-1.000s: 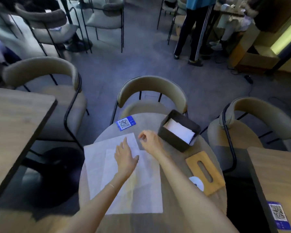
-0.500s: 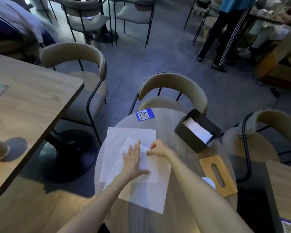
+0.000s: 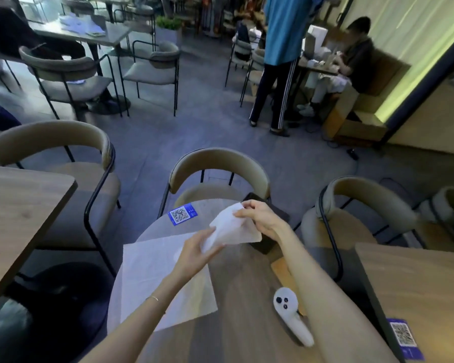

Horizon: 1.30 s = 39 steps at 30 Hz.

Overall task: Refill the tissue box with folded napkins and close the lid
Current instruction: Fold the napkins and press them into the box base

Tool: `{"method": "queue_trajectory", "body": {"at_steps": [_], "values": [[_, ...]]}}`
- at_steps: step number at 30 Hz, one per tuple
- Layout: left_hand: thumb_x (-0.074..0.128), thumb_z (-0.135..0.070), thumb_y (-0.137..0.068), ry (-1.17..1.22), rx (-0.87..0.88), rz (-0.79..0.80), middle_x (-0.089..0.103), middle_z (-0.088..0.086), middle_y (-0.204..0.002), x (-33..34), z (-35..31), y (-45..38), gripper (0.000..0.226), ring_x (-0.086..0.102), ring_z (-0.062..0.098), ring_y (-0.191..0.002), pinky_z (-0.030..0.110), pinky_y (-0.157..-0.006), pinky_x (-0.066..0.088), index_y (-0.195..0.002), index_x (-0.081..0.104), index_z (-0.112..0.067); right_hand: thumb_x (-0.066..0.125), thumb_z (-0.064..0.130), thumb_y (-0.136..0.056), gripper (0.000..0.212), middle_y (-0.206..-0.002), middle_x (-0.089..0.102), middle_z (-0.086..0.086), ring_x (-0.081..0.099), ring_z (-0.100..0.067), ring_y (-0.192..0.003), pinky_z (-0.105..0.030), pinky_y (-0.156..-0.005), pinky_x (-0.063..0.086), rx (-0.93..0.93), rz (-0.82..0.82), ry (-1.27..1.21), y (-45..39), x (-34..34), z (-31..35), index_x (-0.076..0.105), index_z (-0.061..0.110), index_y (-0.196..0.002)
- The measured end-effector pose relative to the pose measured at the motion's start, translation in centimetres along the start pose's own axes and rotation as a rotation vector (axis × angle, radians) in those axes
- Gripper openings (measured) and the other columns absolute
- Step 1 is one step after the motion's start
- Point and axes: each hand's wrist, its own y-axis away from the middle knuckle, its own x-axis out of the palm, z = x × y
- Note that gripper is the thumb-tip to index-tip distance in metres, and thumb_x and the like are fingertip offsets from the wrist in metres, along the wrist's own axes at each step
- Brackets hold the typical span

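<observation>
A folded white napkin [image 3: 233, 227] hangs above the round wooden table [image 3: 236, 318], held by both hands. My left hand [image 3: 195, 251] pinches its lower left end. My right hand [image 3: 260, 218] grips its upper right edge. Behind my right hand sits the dark tissue box [image 3: 265, 244], mostly hidden by the hand and the napkin. The wooden lid [image 3: 283, 271] lies flat on the table near my right forearm, partly covered by it. A large unfolded white napkin [image 3: 152, 279] lies spread on the table's left side.
A white controller [image 3: 291, 314] lies on the table near the lid. A blue QR sticker [image 3: 183, 214] is at the far edge. Beige chairs [image 3: 220, 166] ring the table. Wooden tables [image 3: 16, 213] stand at both sides. People stand and sit at the back right.
The napkin that lay pressed flat under both hands is now folded and lifted off the table, toward the tissue box. The camera has tilted up, showing more of the room.
</observation>
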Motion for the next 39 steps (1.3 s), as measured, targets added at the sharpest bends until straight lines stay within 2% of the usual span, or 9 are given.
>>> {"method": "queue_trajectory", "body": {"at_steps": [3, 8, 10, 13, 18, 22, 30, 33, 39], "values": [[0.056, -0.026, -0.091, -0.039, 0.119, 0.080, 0.070, -0.002, -0.102, 0.4, -3.4, -1.3, 0.027, 0.063, 0.014, -0.093, 0.021, -0.076, 0.046, -0.111, 0.069, -0.012, 0.076, 0.012, -0.079, 0.031, -0.110, 0.062, -0.007, 0.058, -0.022, -0.101, -0.038, -0.093, 0.048, -0.047, -0.093, -0.025, 1.5, -2.0, 1.0, 0.062, 0.013, -0.107], [0.050, -0.019, -0.095, -0.073, 0.143, 0.360, 0.064, 0.012, -0.111, 1.3, -6.0, -2.8, 0.026, 0.061, 0.025, -0.102, 0.036, -0.089, 0.051, -0.116, 0.059, -0.007, 0.074, -0.004, -0.079, 0.035, -0.084, 0.065, -0.006, 0.058, -0.012, -0.076, -0.016, -0.074, 0.048, -0.245, -0.370, -0.139, 2.7, -3.4, 2.8, 0.059, 0.007, -0.109], [0.051, -0.025, -0.095, 0.015, 0.041, 0.433, 0.059, 0.008, -0.112, 1.4, -6.6, -3.0, 0.027, 0.058, 0.019, -0.099, 0.026, -0.081, 0.049, -0.118, 0.051, -0.011, 0.074, -0.001, -0.080, 0.030, -0.077, 0.059, 0.001, 0.057, -0.011, -0.071, -0.012, -0.061, 0.048, -0.298, -0.522, -0.168, 2.7, -3.7, 3.4, 0.060, 0.008, -0.104], [0.051, -0.035, -0.094, 0.179, -0.086, 0.391, 0.056, -0.002, -0.097, 1.2, -7.7, -2.9, 0.023, 0.056, 0.008, -0.083, 0.018, -0.066, 0.045, -0.108, 0.049, -0.017, 0.074, 0.004, -0.079, 0.017, -0.078, 0.062, -0.002, 0.059, -0.013, -0.075, -0.020, -0.068, 0.048, -0.385, -0.604, -0.107, 2.7, -4.0, 3.6, 0.064, 0.015, -0.088], [0.052, -0.039, -0.092, 0.325, -0.060, 0.219, 0.062, 0.002, -0.094, 1.1, -7.8, -3.8, 0.017, 0.057, 0.022, -0.093, 0.035, -0.084, 0.046, -0.086, 0.062, -0.026, 0.078, 0.013, -0.079, 0.008, -0.074, 0.071, 0.008, 0.065, 0.006, -0.069, -0.015, -0.072, 0.050, -0.365, -0.324, 0.090, 3.6, -3.3, 2.4, 0.074, 0.019, -0.076], [0.051, -0.034, -0.093, 0.477, -0.029, 0.200, 0.064, 0.004, -0.094, 0.9, -8.0, -4.2, 0.022, 0.058, 0.022, -0.091, 0.032, -0.079, 0.048, -0.092, 0.068, -0.020, 0.082, 0.032, -0.072, 0.025, -0.098, 0.074, 0.003, 0.067, -0.013, -0.100, -0.029, -0.088, 0.053, -0.249, -0.130, 0.266, 3.4, -2.3, 0.3, 0.075, 0.026, -0.096], [0.063, -0.037, -0.086, 0.450, -0.011, -0.004, 0.062, 0.002, -0.093, 0.5, -8.7, -5.5, 0.018, 0.059, 0.016, -0.086, 0.024, -0.069, 0.048, -0.094, 0.066, -0.021, 0.072, 0.024, -0.084, 0.011, -0.083, 0.063, -0.004, 0.059, -0.015, -0.081, -0.025, -0.071, 0.047, -0.144, -0.118, 0.290, 3.8, -2.4, -0.2, 0.067, 0.017, -0.078], [0.063, -0.040, -0.085, 0.385, -0.010, 0.071, 0.064, 0.001, -0.098, 0.2, -8.7, -6.2, 0.024, 0.062, 0.019, -0.090, 0.024, -0.068, 0.050, -0.101, 0.065, -0.022, 0.070, 0.021, -0.087, 0.010, -0.090, 0.065, -0.007, 0.061, -0.017, -0.083, -0.022, -0.068, 0.048, -0.135, -0.119, 0.159, 4.2, -3.0, 0.3, 0.069, 0.011, -0.087], [0.050, -0.038, -0.093, 0.452, -0.081, 0.121, 0.062, -0.002, -0.092, 0.8, -9.6, -7.8, 0.013, 0.059, 0.018, -0.087, 0.032, -0.078, 0.050, -0.089, 0.059, -0.030, 0.077, 0.024, -0.080, 0.048, -0.115, 0.068, -0.017, 0.064, -0.028, -0.104, -0.032, -0.079, 0.052, -0.057, -0.183, -0.109, 3.3, -4.1, -0.9, 0.063, 0.000, -0.119]]}}
